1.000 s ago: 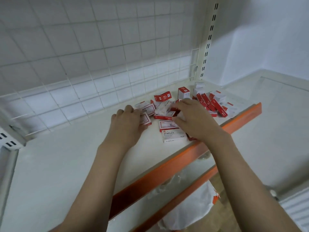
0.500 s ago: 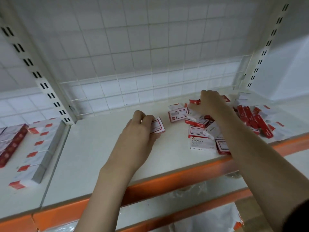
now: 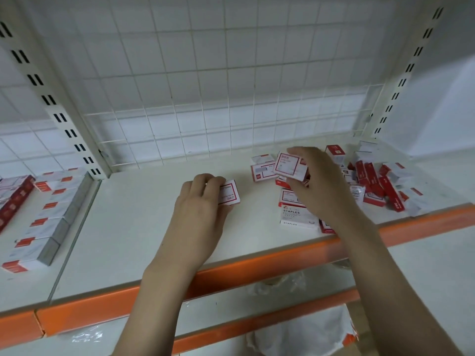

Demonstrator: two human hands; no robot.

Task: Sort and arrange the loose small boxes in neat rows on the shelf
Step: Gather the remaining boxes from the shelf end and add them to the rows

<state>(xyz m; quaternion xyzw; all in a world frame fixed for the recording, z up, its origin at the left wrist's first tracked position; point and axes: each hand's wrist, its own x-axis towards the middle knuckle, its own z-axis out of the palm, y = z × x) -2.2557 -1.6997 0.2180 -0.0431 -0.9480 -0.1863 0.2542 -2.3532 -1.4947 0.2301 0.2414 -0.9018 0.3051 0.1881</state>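
Observation:
My left hand grips a small white box with a red border that lies flat on the white shelf. My right hand pinches another red-bordered white box, lifted and tilted above the loose pile. That pile of small red and white staple boxes lies scattered at the shelf's right end. A white box marked STAPLES sits near the front edge below my right hand.
Neat rows of white and red boxes fill the neighbouring shelf on the left. A white wire grid backs the shelf. An orange front rail runs along the edge. A plastic-wrapped bundle lies below.
The view has swung left and back. My right hand picked one box out of the pile and lifted it. My left hand slid its box leftward, away from the pile.

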